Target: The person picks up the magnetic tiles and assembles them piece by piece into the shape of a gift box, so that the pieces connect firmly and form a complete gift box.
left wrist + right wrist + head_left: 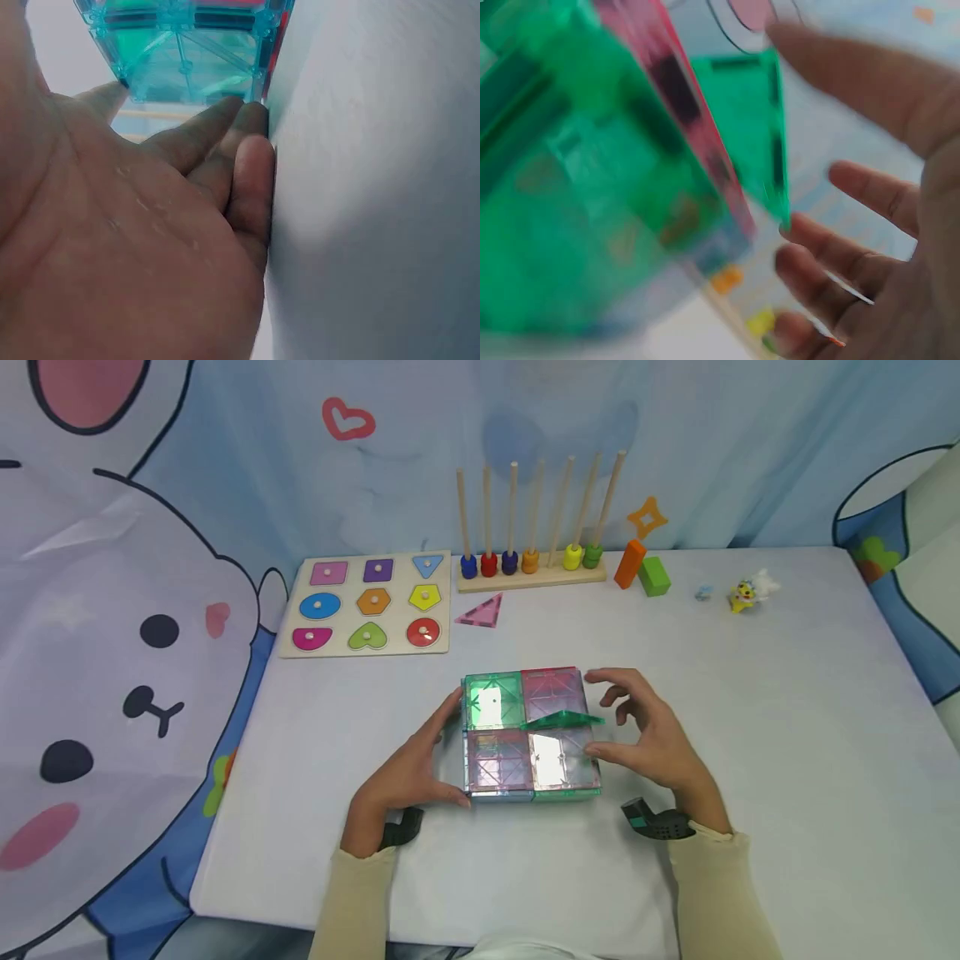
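A square structure of see-through magnetic tiles (498, 760) sits on the table, its top made of green, pink and pale squares. On its top stands a green triangle magnetic tile (561, 720), its tip pointing right; the right wrist view shows this triangle tile (750, 135) too. My left hand (408, 772) spans the structure's left side, thumb near the front corner, fingers near the back; in the left wrist view its fingers lie close to a blue tile wall (187, 64). My right hand (648, 735) is at the right side, fingers spread and bent around empty space near the triangle.
A pink triangle tile (482, 612) lies behind the structure. Farther back are a wooden shape puzzle (341, 617), a peg stand with coloured beads (532, 578), an orange block (630, 564) and a green block (655, 577). Small figurines (742, 596) stand back right.
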A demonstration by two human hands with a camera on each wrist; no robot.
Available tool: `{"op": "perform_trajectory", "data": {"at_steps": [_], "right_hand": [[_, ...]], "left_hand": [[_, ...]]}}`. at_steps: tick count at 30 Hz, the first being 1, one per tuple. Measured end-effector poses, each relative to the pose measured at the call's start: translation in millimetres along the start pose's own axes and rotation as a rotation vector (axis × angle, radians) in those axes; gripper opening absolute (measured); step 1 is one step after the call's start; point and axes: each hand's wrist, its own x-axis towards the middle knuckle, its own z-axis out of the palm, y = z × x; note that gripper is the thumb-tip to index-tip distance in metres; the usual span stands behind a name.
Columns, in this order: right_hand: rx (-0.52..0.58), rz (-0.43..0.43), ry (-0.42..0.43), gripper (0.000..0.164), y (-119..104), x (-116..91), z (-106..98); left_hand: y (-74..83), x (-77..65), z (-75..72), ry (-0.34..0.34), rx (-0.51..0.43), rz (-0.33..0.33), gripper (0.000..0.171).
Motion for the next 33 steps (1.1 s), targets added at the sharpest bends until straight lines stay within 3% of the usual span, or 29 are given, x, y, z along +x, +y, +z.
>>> {"op": "perform_trajectory", "data": {"at_steps": [4, 7, 11, 14, 18, 22, 24, 27, 33], "right_hand": [[0.008, 0.053, -0.076, 0.125, 12.1, -24.5, -12.5], [-0.044, 0.080, -0.177, 0.137, 23.8, -38.4, -4.7], [-0.136, 0.132, -0.208, 0.140, 43.6, -40.9, 7.4], [-0.155, 0.139, -0.182, 0.140, 55.0, -36.7, 9.8], [-0.128, 0.105, -0.196, 0.137, 60.8, -28.4, 12.7], [-0.128, 0.109, -0.208, 0.136, 59.8, -25.3, 15.4], [-0.128, 0.116, -0.209, 0.136, 58.4, -26.8, 16.1], [-0.128, 0.119, -0.205, 0.135, 57.3, -32.1, 17.1], [-0.118, 0.149, -0.191, 0.134, 60.7, -47.3, 25.9]], "left_hand": [[1.0, 17.2, -9.5, -0.025, -0.075, 0.034, 0.119], [2.0, 29.1, -24.8, 0.077, -0.068, -0.006, 0.088], [5.2, 64.9, -47.7, 0.284, 0.061, -0.087, 0.051], [12.4, 105.4, -61.1, 0.336, 0.236, -0.106, 0.047], [22.5, 155.0, -72.4, 0.278, 0.529, -0.140, 0.056], [25.1, 186.3, -71.2, 0.159, 0.714, -0.200, 0.069], [22.5, 195.4, -66.6, 0.128, 0.774, -0.214, 0.071], [18.0, 202.9, -56.8, 0.139, 0.864, -0.199, 0.067], [10.5, 201.3, -39.7, 0.167, 1.035, -0.098, 0.043]]}}
